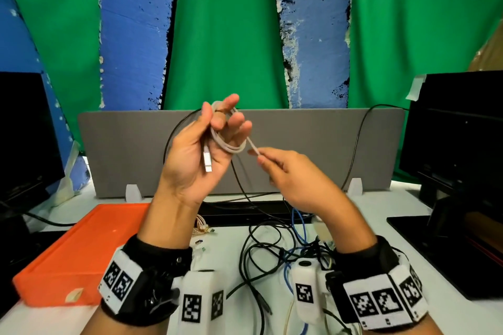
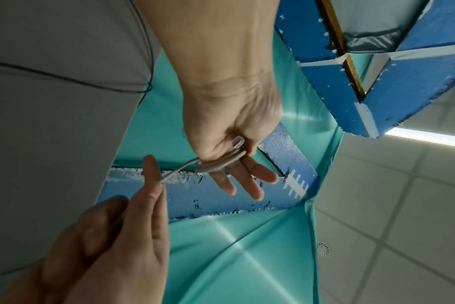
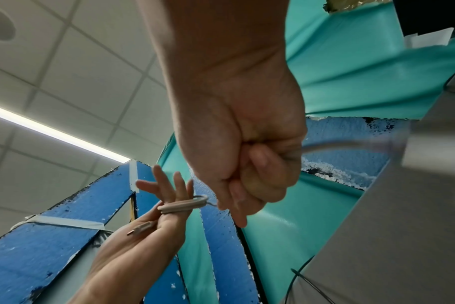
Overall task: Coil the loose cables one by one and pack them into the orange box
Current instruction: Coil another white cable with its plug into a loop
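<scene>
My left hand (image 1: 209, 141) is raised above the table with a thin white cable (image 1: 231, 144) wound in a few loops round its straight fingers. The thumb pins the cable, and its white USB plug (image 1: 207, 161) lies across the palm. Beside it, my right hand (image 1: 275, 164) pinches the cable's loose end (image 1: 254, 149). The left wrist view shows the loops (image 2: 220, 162) round the fingers, and the right wrist view shows the same coil (image 3: 179, 206). The orange box (image 1: 79, 255) lies on the table at the lower left, and its visible part holds nothing.
A tangle of black, blue and beige cables (image 1: 275, 250) lies on the white table below my hands, with a gold braided cable (image 1: 200, 227) beside the box. A grey partition (image 1: 130, 149) stands behind. Black monitors (image 1: 460, 130) flank both sides.
</scene>
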Demonstrator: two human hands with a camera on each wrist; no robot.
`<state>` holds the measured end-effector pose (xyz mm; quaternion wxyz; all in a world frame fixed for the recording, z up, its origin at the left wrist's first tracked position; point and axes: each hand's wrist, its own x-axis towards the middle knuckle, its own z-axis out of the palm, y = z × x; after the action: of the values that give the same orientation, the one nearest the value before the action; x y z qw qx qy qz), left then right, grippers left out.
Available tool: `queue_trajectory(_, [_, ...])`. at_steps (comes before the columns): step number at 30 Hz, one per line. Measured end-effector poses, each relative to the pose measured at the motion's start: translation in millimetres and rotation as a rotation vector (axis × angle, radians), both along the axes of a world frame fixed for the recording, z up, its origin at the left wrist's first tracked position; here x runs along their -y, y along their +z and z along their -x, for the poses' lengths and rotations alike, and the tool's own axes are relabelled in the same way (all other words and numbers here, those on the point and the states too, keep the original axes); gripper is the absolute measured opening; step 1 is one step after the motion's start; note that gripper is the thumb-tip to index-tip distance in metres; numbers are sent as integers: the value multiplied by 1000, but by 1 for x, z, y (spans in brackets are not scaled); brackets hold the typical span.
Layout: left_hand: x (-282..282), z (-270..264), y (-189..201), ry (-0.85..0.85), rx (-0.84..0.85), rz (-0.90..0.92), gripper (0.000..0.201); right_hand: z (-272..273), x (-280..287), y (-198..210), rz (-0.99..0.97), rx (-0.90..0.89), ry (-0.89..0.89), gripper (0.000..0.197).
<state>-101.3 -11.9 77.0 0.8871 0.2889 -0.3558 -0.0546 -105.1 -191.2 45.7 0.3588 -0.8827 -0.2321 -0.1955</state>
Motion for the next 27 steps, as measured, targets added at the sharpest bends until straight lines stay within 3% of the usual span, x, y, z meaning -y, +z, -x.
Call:
queue_trajectory(3, [0, -6, -1, 169, 9, -23, 40, 4, -7, -1, 86, -69, 50, 26])
queue_trajectory(6, [6, -7, -4, 413, 58, -169, 37, 10, -16, -2, 194, -82, 108, 25])
queue_trajectory(10, [9, -6, -10, 948, 399, -742, 24, 20, -18, 3, 244, -12, 136, 22])
queue_trajectory(13, [4, -9, -17, 1113, 593, -1159, 25, 22, -11, 10, 167, 94, 93, 16])
queue_trajectory(15, [2, -7, -16, 931, 549, -1261, 35, 22, -4, 12, 65, 129, 95, 10])
queue_trajectory(17, [3, -1, -14, 599, 402, -1196, 39, 23, 0, 14, -33, 140, 90, 14])
queue_trajectory(19, [3, 4, -12, 385, 304, -1089, 38, 24, 2, 16, -106, 154, 88, 22])
queue_trajectory(22, [3, 2, -15, 273, 249, -990, 43, 24, 0, 16, -166, 182, 101, 28])
queue_trajectory(27, [0, 1, -12, 283, 163, -923, 45, 20, -7, 11, -156, 183, 75, 22])
